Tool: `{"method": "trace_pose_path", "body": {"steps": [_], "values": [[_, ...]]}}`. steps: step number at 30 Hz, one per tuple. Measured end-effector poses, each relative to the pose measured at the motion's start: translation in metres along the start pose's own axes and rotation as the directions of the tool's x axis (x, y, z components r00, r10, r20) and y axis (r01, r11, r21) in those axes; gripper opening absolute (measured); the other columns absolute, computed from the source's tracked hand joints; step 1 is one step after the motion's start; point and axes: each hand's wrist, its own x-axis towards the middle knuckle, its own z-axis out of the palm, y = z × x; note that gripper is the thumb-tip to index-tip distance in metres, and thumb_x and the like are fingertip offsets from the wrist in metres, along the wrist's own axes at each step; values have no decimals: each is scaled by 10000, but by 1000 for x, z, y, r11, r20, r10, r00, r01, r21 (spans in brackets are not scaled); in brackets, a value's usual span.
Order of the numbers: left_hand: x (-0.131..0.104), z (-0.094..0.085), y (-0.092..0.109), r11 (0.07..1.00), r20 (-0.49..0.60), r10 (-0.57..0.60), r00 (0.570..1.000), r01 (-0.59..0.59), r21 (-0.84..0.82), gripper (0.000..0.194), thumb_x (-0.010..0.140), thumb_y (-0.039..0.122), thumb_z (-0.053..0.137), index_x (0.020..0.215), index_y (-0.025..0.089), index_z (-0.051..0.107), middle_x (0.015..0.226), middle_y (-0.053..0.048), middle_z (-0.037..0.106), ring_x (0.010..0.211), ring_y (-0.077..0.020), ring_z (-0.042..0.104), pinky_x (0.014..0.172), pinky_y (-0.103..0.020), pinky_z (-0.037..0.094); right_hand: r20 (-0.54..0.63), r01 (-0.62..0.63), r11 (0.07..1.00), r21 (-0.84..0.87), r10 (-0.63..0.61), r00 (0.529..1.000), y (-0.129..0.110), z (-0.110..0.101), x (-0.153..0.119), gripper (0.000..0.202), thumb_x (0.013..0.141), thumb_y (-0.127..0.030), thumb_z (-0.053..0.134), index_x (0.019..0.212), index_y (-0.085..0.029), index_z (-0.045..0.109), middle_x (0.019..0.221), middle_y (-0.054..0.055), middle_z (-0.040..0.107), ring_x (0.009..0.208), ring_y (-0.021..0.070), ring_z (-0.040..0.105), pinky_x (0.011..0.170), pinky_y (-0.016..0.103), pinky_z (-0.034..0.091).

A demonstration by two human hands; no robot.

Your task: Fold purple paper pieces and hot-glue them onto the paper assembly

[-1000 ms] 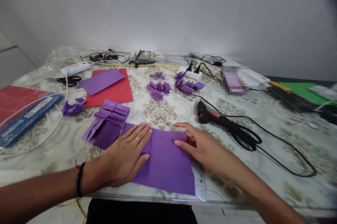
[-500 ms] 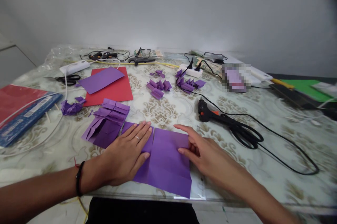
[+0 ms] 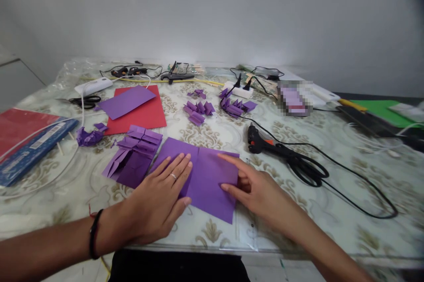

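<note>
A creased sheet of purple paper (image 3: 212, 185) lies on the table in front of me, with a fold line down its middle. My left hand (image 3: 165, 200) rests flat across its left half, fingers stretched out. At the right edge, my right hand (image 3: 253, 185) holds the sheet, thumb on top and index finger along the upper part; the other fingers curl at the edge, partly hidden. Just left of the sheet sits a folded purple paper piece (image 3: 135, 154) with several raised pleats, partly behind my left hand.
Small folded purple pieces (image 3: 200, 109) lie farther back. A black glue gun (image 3: 265, 141) with its cord and black-handled scissors (image 3: 308, 165) lies right. Red paper (image 3: 155, 110) under a purple sheet (image 3: 129, 101), a blue pack (image 3: 36, 149) and a crumpled purple piece (image 3: 89, 135) are left. A power strip (image 3: 238, 90) stands behind.
The purple sheet has shifted away from me and turned slightly, its near edge now farther from the table's front edge. Both hands stay on it in nearly the same places.
</note>
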Motion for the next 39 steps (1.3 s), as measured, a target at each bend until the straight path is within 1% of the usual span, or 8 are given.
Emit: {"method": "trace_pose_path", "body": {"steps": [3, 6, 10, 15, 23, 28, 34, 39], "values": [[-5, 6, 2, 1000, 20, 4, 1000, -4, -17, 749, 1112, 496, 412, 1648, -16, 310, 1737, -263, 275, 1648, -376, 216, 1320, -558, 276, -13, 10, 997, -80, -11, 1000, 1, 0, 1, 601, 966, -308, 671, 1556, -329, 558, 763, -18, 688, 692, 207, 676, 678, 331, 551], [-5, 12, 1, 1000, 0, -2, 1000, 2, -21, 860, 1085, 615, 428, 1646, -26, 310, 1731, -281, 276, 1644, -396, 221, 1310, -578, 279, -29, -10, 985, -170, 5, 1000, -1, 2, 0, 570, 969, -291, 653, 1533, -340, 587, 715, -32, 655, 650, 197, 642, 662, 313, 505], [-4, 14, 0, 1000, -16, 4, 1000, -4, -12, 896, 1075, 664, 406, 1638, -28, 327, 1726, -286, 285, 1641, -399, 231, 1308, -571, 277, -45, -14, 954, -300, 0, 999, -8, 6, -6, 506, 997, -274, 610, 1502, -306, 613, 739, -10, 671, 674, 206, 637, 694, 322, 479], [-4, 13, 0, 1000, -8, -3, 1000, 3, 12, 925, 1064, 691, 405, 1638, -30, 324, 1727, -281, 281, 1641, -398, 226, 1304, -543, 291, -14, -5, 939, -343, 0, 1000, -9, 7, -12, 469, 1027, -254, 568, 1493, -293, 594, 799, 8, 700, 691, 207, 637, 699, 320, 466], [-4, 14, 0, 1000, 7, -1, 1000, 1, -8, 956, 1047, 702, 438, 1635, -43, 330, 1728, -282, 273, 1635, -420, 227, 1306, -558, 287, 24, -23, 955, -296, 31, 999, -6, 7, -11, 450, 1027, -273, 559, 1476, -300, 577, 826, 9, 728, 726, 214, 692, 711, 324, 481], [-2, 11, 1, 999, 39, -25, 999, 27, -43, 989, 1045, 743, 374, 1638, -46, 327, 1724, -277, 281, 1631, -422, 238, 1304, -572, 290, 49, -40, 959, -280, 55, 997, -2, 6, -15, 454, 1009, -293, 566, 1463, -306, 568, 824, 10, 720, 750, 224, 700, 705, 328, 490], [-1, 9, 2, 997, 59, -40, 997, 44, -70, 1006, 1038, 749, 381, 1636, -58, 319, 1728, -292, 262, 1637, -432, 208, 1309, -581, 269, -5, -60, 965, -256, 61, 998, 2, 9, -20, 493, 959, -435, 660, 1435, -315, 616, 732, -16, 670, 687, 221, 681, 645, 316, 480], [-17, 9, 6, 999, -18, 7, 1000, -8, -42, 1009, 1022, 748, 439, 1654, -22, 279, 1744, -284, 236, 1658, -397, 158, 1323, -543, 232, -21, -69, 989, -134, 66, 998, 6, 13, -20, 437, 931, -331, 669, 1366, -298, 679, 636, -37, 630, 611, 204, 657, 609, 298, 493]]}}
